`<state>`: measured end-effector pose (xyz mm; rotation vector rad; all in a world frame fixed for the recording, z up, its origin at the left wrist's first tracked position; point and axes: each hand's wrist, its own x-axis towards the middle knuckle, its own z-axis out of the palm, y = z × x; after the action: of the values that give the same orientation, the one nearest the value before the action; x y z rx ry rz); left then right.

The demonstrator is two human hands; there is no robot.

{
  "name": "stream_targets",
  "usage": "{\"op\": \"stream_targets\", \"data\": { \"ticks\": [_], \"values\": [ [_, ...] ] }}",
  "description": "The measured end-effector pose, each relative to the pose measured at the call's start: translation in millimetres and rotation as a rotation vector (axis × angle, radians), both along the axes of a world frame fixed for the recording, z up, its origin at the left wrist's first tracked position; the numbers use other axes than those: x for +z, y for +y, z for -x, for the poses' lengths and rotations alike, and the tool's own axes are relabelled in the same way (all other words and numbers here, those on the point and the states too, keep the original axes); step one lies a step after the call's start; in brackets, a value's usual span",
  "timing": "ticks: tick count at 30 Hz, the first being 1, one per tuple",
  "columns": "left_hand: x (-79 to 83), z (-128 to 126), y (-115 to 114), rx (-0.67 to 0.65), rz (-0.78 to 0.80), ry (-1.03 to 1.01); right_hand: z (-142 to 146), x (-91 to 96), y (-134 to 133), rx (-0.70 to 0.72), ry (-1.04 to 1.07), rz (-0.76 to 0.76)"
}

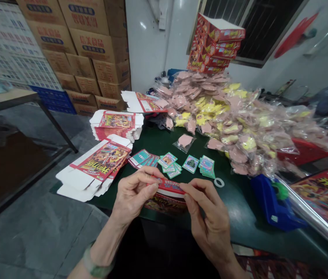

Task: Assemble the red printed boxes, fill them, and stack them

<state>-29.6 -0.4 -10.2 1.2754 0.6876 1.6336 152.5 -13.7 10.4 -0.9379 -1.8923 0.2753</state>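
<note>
A red printed carton (pixel 168 193) is held low over the near edge of the dark green table, its narrow flap side facing up. My left hand (pixel 134 192) pinches the flap's left corner between thumb and fingers. On the opposite corner my right hand (pixel 208 217) grips with thumb below and fingertips on top. Just beyond lie small stacks of picture cards (pixel 168 164), a single card (pixel 191 164), another card pile (pixel 207 166) and a white ring (pixel 218 182). Whether the carton holds anything is hidden.
Flattened cartons (pixel 102 161) overlap the table's left edge. A heap of bagged pink and yellow pieces (pixel 210 104) covers the back and right. At right sits a blue tape dispenser (pixel 274 205) beside a shiny roll (pixel 311 213). Finished-looking red boxes (pixel 216 46) are stacked behind.
</note>
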Motion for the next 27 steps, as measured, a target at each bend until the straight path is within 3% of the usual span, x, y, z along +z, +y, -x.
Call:
{"op": "stream_targets", "data": {
  "ticks": [9, 14, 17, 20, 25, 27],
  "values": [
    [-9.0, -3.7, 1.7, -0.005, -0.179, 0.089, 18.2, -45.8, 4.6, 0.015, 0.125, -0.177],
    [-16.5, -5.8, 4.4, 0.204, -0.204, 0.365, 25.1, -56.4, 11.0, -0.056, 0.179, -0.288],
    [-19.5, -7.8, 5.3, 0.330, -0.238, 0.437, 26.1, -59.7, 16.3, -0.062, 0.293, -0.297],
    [-20.2, -11.6, 2.5, 0.370, -0.282, 0.427, 24.4, -59.8, 19.7, -0.043, 0.344, -0.270],
    [-19.2, -29.4, -5.6, 0.412, -0.304, 0.388, 8.3, -48.5, 21.3, 0.081, 0.327, -0.191],
    [-19.7, -39.5, -5.5, 0.463, -0.328, 0.389, -9.1, -42.3, 21.2, 0.050, 0.261, -0.165]
  ]
}}
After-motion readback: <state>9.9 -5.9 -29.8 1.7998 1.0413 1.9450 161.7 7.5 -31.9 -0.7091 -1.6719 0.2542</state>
